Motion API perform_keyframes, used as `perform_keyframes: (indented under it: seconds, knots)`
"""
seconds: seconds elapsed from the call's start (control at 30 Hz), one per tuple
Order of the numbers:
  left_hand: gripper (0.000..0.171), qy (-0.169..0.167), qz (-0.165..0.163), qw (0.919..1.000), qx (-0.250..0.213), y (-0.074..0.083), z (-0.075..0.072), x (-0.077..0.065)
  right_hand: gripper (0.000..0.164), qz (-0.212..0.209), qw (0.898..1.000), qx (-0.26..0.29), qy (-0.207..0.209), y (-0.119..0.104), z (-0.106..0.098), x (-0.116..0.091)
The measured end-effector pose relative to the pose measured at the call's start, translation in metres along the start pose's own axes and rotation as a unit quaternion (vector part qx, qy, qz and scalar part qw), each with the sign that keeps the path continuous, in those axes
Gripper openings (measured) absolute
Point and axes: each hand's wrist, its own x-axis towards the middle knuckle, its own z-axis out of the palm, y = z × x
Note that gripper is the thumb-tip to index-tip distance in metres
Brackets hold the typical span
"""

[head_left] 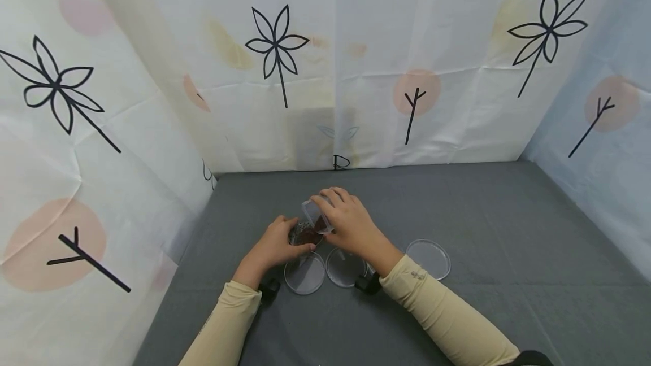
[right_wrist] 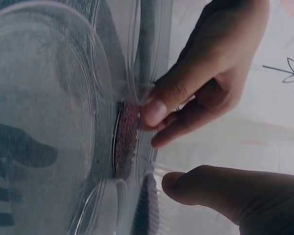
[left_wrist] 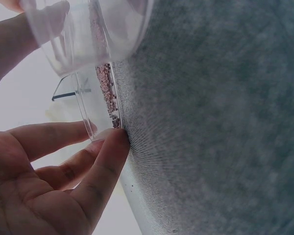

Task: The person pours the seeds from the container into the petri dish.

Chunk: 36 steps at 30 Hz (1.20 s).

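Note:
My left hand [head_left: 277, 243] holds the rim of a clear round dish [left_wrist: 119, 93] between thumb and fingers. Small reddish-brown grains [left_wrist: 107, 90] lie in this dish, with some dark grey ones at one end. Above it, my right hand [head_left: 354, 223] grips a small clear plastic box [head_left: 309, 208] that is tilted toward the dish. More reddish-brown grains [head_left: 320, 223] show in the box's lower part. In the right wrist view, my right thumb [right_wrist: 201, 186] presses the box's side, while the left thumb [right_wrist: 157, 111] touches the dish.
Nearer to me, two clear round dishes [head_left: 304, 291] [head_left: 347, 285] lie side by side on the grey cloth [head_left: 488, 230]. Another clear dish [head_left: 429, 258] is to the right, beyond my right forearm. A patterned white curtain [head_left: 366, 129] borders the table's back and sides.

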Motion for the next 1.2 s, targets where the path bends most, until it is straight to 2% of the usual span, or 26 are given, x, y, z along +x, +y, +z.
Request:
perform_keyframes:
  seconds: [0.13,0.23,0.4,0.57,0.8,1.0,1.2]
  knots:
    - [0.089,-0.002,-0.003,1.0,0.0,0.0,0.002,0.0,0.092,0.025,1.0,0.015,0.001,0.008,-0.003,-0.005]
    - [0.088,0.0,-0.001,1.0,0.001,0.0,0.003,-0.001,0.091,0.046,0.998,0.046,0.006,0.017,-0.008,-0.009]
    - [0.087,0.003,0.002,1.0,0.0,0.0,0.003,-0.001,0.092,0.107,0.987,0.119,0.004,0.04,-0.02,-0.02]
    - [0.086,0.004,0.005,1.0,0.0,0.0,0.002,-0.002,0.094,0.159,0.966,0.203,0.003,0.067,-0.031,-0.034]
    - [0.087,0.004,0.004,1.0,0.004,-0.001,0.003,0.0,0.092,0.212,0.925,0.315,-0.013,0.108,-0.039,-0.058]
    - [0.087,0.006,0.002,1.0,0.005,-0.001,0.003,-0.001,0.09,0.248,0.903,0.348,-0.043,0.132,-0.043,-0.077]
    - [0.087,0.01,0.004,0.9999,0.007,0.001,0.002,-0.001,0.089,0.26,0.883,0.386,-0.059,0.145,-0.047,-0.09]
